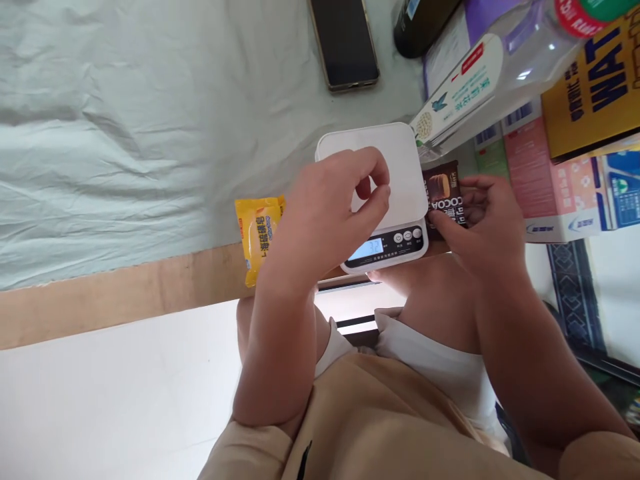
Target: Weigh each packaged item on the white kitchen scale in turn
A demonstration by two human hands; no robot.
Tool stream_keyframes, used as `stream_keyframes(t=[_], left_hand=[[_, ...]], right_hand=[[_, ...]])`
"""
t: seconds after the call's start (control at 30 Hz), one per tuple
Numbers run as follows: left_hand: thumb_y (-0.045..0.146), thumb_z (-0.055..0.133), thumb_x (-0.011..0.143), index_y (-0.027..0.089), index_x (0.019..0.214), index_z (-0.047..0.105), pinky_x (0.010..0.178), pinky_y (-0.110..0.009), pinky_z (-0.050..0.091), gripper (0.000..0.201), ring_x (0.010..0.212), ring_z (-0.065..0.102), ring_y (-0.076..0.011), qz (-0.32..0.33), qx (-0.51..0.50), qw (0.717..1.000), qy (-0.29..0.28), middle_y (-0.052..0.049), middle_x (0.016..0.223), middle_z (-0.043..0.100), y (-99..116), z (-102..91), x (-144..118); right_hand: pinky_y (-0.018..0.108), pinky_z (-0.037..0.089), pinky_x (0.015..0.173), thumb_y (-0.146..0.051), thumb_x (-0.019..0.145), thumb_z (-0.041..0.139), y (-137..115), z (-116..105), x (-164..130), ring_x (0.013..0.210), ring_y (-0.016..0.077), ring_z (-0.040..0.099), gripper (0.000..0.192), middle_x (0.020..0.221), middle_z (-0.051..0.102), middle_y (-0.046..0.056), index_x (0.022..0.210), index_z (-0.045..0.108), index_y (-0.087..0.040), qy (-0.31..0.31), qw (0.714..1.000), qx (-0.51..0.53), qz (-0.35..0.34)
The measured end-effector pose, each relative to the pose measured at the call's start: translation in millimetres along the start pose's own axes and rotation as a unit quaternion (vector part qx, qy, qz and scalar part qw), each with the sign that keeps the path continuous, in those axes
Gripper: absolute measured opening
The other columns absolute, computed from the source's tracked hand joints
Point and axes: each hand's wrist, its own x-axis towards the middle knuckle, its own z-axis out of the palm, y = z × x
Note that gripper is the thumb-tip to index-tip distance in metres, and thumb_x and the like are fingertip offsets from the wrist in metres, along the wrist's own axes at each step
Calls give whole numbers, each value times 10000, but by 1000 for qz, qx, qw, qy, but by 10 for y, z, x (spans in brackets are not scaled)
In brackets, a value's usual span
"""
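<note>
My left hand (340,207) hovers over the white plate of a digital kitchen scale (400,173). Its thumb and forefinger are curled in a pinch, and I cannot make out whether anything is between them. The lit display appears to read 3.2, partly covered by this hand. To the scale's right, my right hand (487,223) grips a dark brown snack packet (443,190) printed with COCOA, thumb on top and fingers at its right edge. A yellow soap packet (257,233) lies at the table edge, partly behind my left hand.
A phone (346,43) lies on the pale green cloth (150,133). Beyond the scale's right side stand a clear plastic bottle (490,80), a dark bottle (420,27), a yellow-brown box (590,87) and a pink box (545,173). The wooden table edge (125,287) runs before my legs.
</note>
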Motion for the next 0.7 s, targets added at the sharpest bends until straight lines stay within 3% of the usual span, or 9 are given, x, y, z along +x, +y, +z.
stream_keyframes(t=[0.07, 0.17, 0.3, 0.43, 0.53, 0.7], left_hand=[[161, 616, 914, 249, 830, 656, 784, -367, 516, 129, 819, 674, -193, -1, 4, 1000, -4, -5, 754, 634, -1, 24, 15], [182, 611, 924, 248, 853, 667, 794, -350, 527, 112, 810, 668, -174, 0, 3, 1000, -11, -1, 793, 674, 4, 54, 31], [205, 611, 943, 243, 904, 674, 736, -325, 525, 84, 719, 612, -139, 8, -15, 1000, -10, 13, 838, 715, 16, 75, 32], [186, 626, 934, 245, 927, 675, 700, -342, 522, 77, 701, 604, -141, -4, -15, 1000, 21, 4, 921, 750, -21, 39, 18], [202, 620, 937, 253, 929, 692, 693, -367, 498, 89, 720, 628, -164, -40, 25, 999, 25, -4, 910, 762, -81, -20, -16], [269, 599, 984, 268, 987, 678, 666, -346, 447, 79, 643, 539, -126, -33, 52, 991, 116, 28, 834, 705, -147, -125, -109]], right_hand=[[343, 516, 660, -284, 676, 798, 19, -53, -19, 703, 153, 598, 532, 855, 627, 7, 1174, 620, -230, 36, 999, 30, -28], [297, 462, 590, -284, 704, 771, -65, -152, -64, 671, 133, 545, 454, 785, 547, -20, 1133, 623, -259, 79, 984, 105, -124], [265, 461, 596, -297, 764, 756, -417, -134, -137, 699, 114, 525, 453, 824, 514, -28, 1183, 585, -268, 45, 968, 147, -198], [301, 521, 673, -314, 894, 659, -798, 86, -166, 764, 132, 580, 359, 880, 556, -20, 1240, 572, -279, -28, 965, 106, -237], [336, 559, 721, -304, 911, 655, -902, 207, -155, 780, 153, 622, 328, 899, 639, -6, 1234, 605, -272, -46, 965, 24, -258], [390, 586, 809, -310, 901, 680, -885, 104, -100, 855, 191, 683, 155, 975, 737, 44, 1032, 729, -244, 18, 958, -45, -284]])
